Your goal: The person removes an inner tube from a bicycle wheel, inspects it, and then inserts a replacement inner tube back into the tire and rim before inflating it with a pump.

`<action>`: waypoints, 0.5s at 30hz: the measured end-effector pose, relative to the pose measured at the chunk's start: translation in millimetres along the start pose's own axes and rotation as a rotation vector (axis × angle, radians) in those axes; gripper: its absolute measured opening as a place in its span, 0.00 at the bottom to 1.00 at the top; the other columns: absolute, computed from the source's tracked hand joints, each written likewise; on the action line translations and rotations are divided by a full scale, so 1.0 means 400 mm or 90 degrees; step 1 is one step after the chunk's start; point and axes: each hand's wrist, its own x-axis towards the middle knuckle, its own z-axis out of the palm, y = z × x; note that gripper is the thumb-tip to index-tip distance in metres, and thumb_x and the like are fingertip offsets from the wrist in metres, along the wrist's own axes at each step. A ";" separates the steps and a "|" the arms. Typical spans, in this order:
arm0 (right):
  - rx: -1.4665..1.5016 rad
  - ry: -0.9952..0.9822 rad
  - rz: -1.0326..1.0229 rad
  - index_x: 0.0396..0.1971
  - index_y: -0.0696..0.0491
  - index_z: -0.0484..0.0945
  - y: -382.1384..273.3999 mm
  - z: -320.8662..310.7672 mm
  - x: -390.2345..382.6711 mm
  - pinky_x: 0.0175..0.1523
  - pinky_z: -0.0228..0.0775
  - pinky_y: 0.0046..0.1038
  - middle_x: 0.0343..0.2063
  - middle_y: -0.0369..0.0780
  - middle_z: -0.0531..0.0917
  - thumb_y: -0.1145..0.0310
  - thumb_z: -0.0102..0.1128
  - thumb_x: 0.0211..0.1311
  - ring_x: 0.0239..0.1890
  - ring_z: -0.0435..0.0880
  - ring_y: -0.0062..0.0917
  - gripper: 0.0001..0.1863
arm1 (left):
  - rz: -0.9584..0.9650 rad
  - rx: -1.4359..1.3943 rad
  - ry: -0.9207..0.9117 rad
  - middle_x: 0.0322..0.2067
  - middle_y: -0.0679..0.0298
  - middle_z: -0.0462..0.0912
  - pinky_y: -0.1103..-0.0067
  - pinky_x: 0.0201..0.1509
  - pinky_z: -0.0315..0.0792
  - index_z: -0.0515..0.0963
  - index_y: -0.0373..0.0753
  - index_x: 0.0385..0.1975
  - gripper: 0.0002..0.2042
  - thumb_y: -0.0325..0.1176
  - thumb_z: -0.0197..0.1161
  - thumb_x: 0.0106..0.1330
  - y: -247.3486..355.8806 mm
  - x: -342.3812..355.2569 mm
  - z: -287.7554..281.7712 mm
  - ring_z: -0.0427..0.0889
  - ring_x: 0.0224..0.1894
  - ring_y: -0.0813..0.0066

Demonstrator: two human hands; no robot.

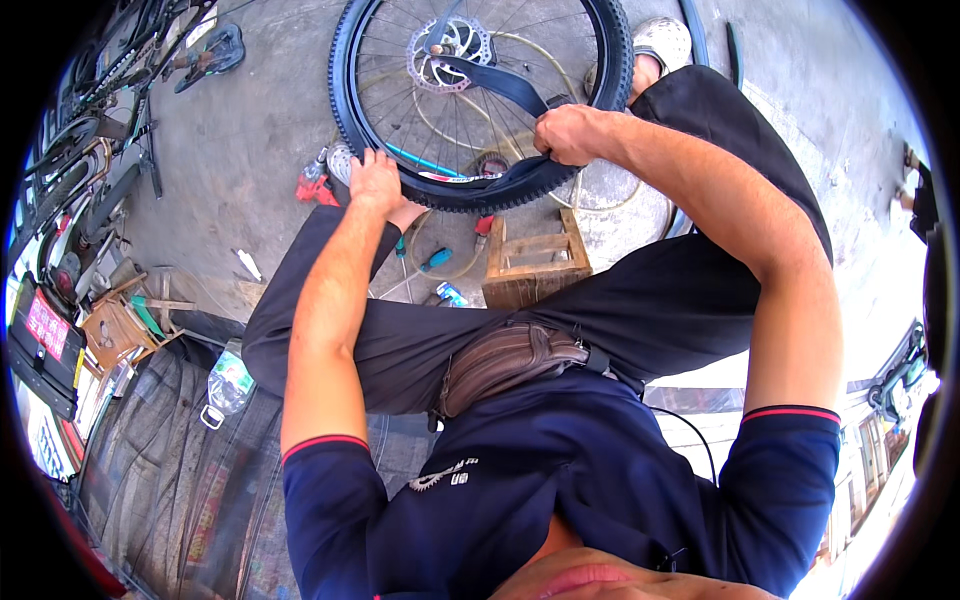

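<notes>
The bicycle wheel [470,108] is in front of the person, knobby tyre [616,62] fitted. The inner tube [512,90] looks partly seated; its stretch crossing the disc rotor [484,47] remains outside. Right hand [568,134] pinches the tube; left hand [376,182] touches the tyre, grip unclear.

Wheel [430,72] cut off at top, bicycles [112,193] cropped at left, shirt lettering [458,465] too small to read
</notes>
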 end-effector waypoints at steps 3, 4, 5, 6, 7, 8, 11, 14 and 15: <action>0.008 0.021 0.015 0.38 0.49 0.88 0.001 0.010 -0.006 0.49 0.80 0.42 0.39 0.46 0.89 0.71 0.61 0.51 0.46 0.88 0.44 0.14 | 0.024 -0.005 -0.037 0.72 0.57 0.66 0.58 0.73 0.64 0.70 0.36 0.68 0.45 0.56 0.77 0.53 -0.032 0.032 -0.025 0.65 0.73 0.56; 0.015 0.027 0.020 0.38 0.49 0.88 -0.005 0.016 -0.009 0.49 0.81 0.42 0.39 0.46 0.89 0.72 0.60 0.51 0.45 0.88 0.44 0.14 | 0.022 -0.011 -0.062 0.72 0.56 0.66 0.59 0.72 0.66 0.70 0.37 0.68 0.45 0.56 0.77 0.53 -0.031 0.041 -0.028 0.67 0.72 0.56; 0.007 0.025 0.017 0.38 0.49 0.88 -0.005 0.014 -0.008 0.49 0.80 0.42 0.39 0.45 0.89 0.72 0.60 0.50 0.45 0.88 0.44 0.14 | 0.019 -0.017 -0.088 0.72 0.56 0.66 0.60 0.71 0.68 0.70 0.37 0.68 0.45 0.56 0.77 0.53 -0.030 0.049 -0.029 0.69 0.71 0.55; 0.013 0.024 0.013 0.37 0.49 0.88 -0.008 0.016 -0.010 0.49 0.80 0.42 0.39 0.45 0.89 0.72 0.60 0.51 0.45 0.88 0.44 0.14 | 0.011 -0.014 -0.118 0.72 0.56 0.66 0.60 0.69 0.70 0.70 0.38 0.68 0.45 0.56 0.77 0.53 -0.027 0.056 -0.027 0.71 0.70 0.55; 0.018 0.026 0.011 0.37 0.49 0.88 -0.006 0.014 -0.012 0.49 0.80 0.41 0.38 0.45 0.89 0.72 0.60 0.51 0.45 0.88 0.44 0.14 | 0.003 -0.010 -0.145 0.72 0.55 0.65 0.61 0.68 0.71 0.70 0.39 0.68 0.45 0.56 0.77 0.53 -0.024 0.067 -0.032 0.73 0.68 0.54; 0.022 0.028 0.008 0.37 0.49 0.88 -0.006 0.011 -0.013 0.49 0.80 0.41 0.38 0.45 0.89 0.71 0.60 0.51 0.45 0.88 0.44 0.14 | -0.006 -0.006 -0.172 0.72 0.55 0.65 0.61 0.67 0.73 0.71 0.41 0.69 0.45 0.57 0.77 0.52 -0.021 0.076 -0.035 0.75 0.67 0.54; 0.043 0.032 0.005 0.38 0.49 0.88 -0.008 0.031 -0.008 0.49 0.80 0.41 0.38 0.45 0.89 0.71 0.60 0.51 0.45 0.88 0.43 0.14 | -0.021 0.060 -0.214 0.71 0.54 0.66 0.61 0.65 0.75 0.71 0.42 0.68 0.45 0.59 0.78 0.51 -0.007 0.091 -0.056 0.77 0.66 0.55; 0.082 0.027 0.035 0.38 0.48 0.88 -0.007 0.040 -0.007 0.49 0.80 0.42 0.38 0.44 0.89 0.69 0.60 0.52 0.45 0.88 0.43 0.14 | -0.020 0.103 -0.167 0.71 0.55 0.66 0.60 0.65 0.75 0.71 0.42 0.68 0.47 0.60 0.78 0.50 -0.014 0.079 -0.085 0.76 0.67 0.55; 0.068 0.048 -0.005 0.39 0.47 0.88 0.005 0.042 -0.002 0.49 0.80 0.42 0.38 0.44 0.89 0.67 0.61 0.53 0.45 0.88 0.43 0.14 | -0.004 0.102 -0.176 0.71 0.56 0.66 0.61 0.64 0.76 0.71 0.41 0.68 0.47 0.62 0.78 0.50 -0.026 0.100 -0.080 0.76 0.67 0.57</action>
